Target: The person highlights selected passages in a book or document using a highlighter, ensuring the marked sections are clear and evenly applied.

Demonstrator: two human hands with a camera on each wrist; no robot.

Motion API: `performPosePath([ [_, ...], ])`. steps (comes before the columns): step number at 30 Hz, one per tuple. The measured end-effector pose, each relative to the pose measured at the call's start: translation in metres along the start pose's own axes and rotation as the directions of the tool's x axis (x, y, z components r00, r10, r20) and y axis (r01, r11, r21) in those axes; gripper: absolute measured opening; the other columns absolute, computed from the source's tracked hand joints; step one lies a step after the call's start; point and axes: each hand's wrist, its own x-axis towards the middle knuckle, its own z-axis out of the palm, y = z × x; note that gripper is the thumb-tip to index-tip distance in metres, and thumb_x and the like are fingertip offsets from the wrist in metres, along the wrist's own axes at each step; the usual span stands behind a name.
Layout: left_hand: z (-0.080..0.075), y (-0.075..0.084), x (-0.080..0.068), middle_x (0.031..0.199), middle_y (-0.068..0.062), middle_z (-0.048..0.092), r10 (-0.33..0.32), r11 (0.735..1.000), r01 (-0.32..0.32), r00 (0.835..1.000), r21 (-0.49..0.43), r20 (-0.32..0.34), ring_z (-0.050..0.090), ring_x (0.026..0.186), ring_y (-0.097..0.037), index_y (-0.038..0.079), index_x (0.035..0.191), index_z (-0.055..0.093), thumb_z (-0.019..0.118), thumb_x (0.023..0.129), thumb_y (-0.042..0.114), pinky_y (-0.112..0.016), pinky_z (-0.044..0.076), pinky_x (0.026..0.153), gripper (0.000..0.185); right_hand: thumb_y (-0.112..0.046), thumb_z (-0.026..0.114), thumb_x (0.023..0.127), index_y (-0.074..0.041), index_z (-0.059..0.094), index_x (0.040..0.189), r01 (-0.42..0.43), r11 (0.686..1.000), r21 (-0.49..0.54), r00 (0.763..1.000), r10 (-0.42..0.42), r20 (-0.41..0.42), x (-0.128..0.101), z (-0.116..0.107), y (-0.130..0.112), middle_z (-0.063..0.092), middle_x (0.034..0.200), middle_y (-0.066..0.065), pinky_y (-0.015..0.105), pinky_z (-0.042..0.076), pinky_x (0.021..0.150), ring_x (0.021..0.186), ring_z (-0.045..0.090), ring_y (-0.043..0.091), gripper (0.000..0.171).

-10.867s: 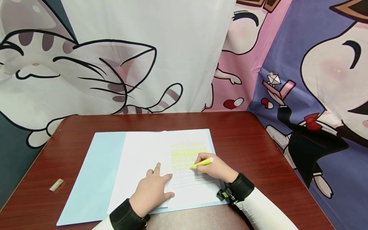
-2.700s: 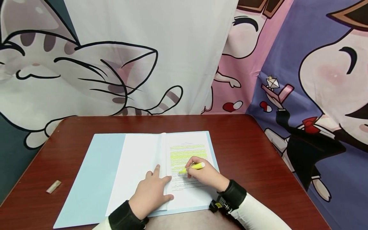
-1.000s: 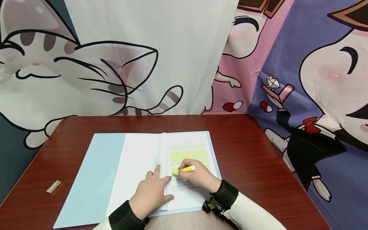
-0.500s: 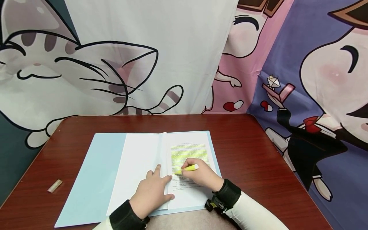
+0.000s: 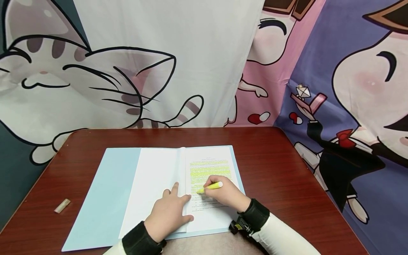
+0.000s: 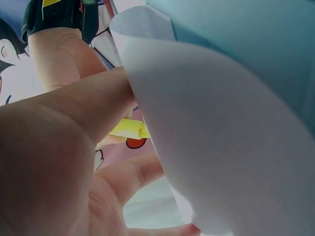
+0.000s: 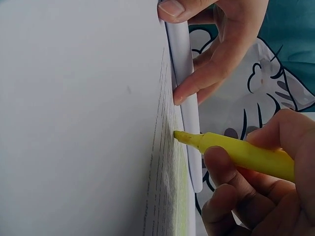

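A yellow highlighter (image 5: 210, 187) is pinched in my right hand (image 5: 227, 193), its tip on the printed page (image 5: 210, 221). Yellow lines cover the upper part of the text, and plain lines run below the tip. The right wrist view shows the chisel tip of the highlighter (image 7: 241, 153) against the sheet near the fold. My left hand (image 5: 168, 215) rests with spread fingers on the blank left page (image 5: 156, 170), thumb and index finger near the fold. In the left wrist view this page (image 6: 211, 123) curls up beside the fingers. Both pages lie in an open light blue folder (image 5: 105, 191).
The folder lies on a reddish-brown table (image 5: 271, 166). A small pale stick-like piece (image 5: 62, 205) lies on the table left of the folder. Behind the table hang printed cartoon curtains (image 5: 207, 53). Black bands with cameras circle both wrists.
Over the earlier frames, the highlighted block has grown downward by several lines. In the last second, my right hand has slid slightly rightward with the highlighter. The left hand stays in place.
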Motion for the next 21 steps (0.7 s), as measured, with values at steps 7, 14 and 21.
performPosePath([
  [7,0.001,-0.001,0.000,0.143,-0.030,0.045,-0.001,1.000,0.001,1.000,-0.009,0.001,0.055,0.098,-0.038,0.018,0.121,0.072,0.083,0.071,0.056,-0.044,0.049,0.058,0.064,-0.015,0.064,0.087,-0.012,0.068,0.088,-0.008,1.000,0.009,1.000,0.008,-0.003,-0.002,-0.002,0.003,0.062,0.079,-0.001,0.026,0.040,0.057,0.063,0.050,0.013,0.005],
  [14,0.002,-0.001,0.001,0.142,-0.030,0.046,-0.004,1.000,0.004,1.000,-0.009,-0.001,0.055,0.097,-0.037,0.018,0.121,0.072,0.083,0.071,0.055,-0.044,0.049,0.058,0.064,-0.015,0.065,0.088,-0.011,0.068,0.088,-0.019,1.000,0.010,1.000,0.019,-0.019,-0.005,-0.007,0.005,0.062,0.078,-0.001,0.025,0.041,0.057,0.062,0.050,0.012,0.006],
  [21,0.002,-0.001,0.002,0.143,-0.030,0.045,-0.004,1.000,0.004,1.000,-0.009,0.002,0.054,0.097,-0.037,0.017,0.121,0.072,0.083,0.071,0.055,-0.044,0.049,0.057,0.064,-0.015,0.065,0.088,-0.011,0.069,0.088,-0.026,1.000,0.006,0.999,0.026,-0.020,-0.006,-0.011,0.006,0.063,0.080,-0.002,0.024,0.039,0.055,0.061,0.048,0.012,0.005],
])
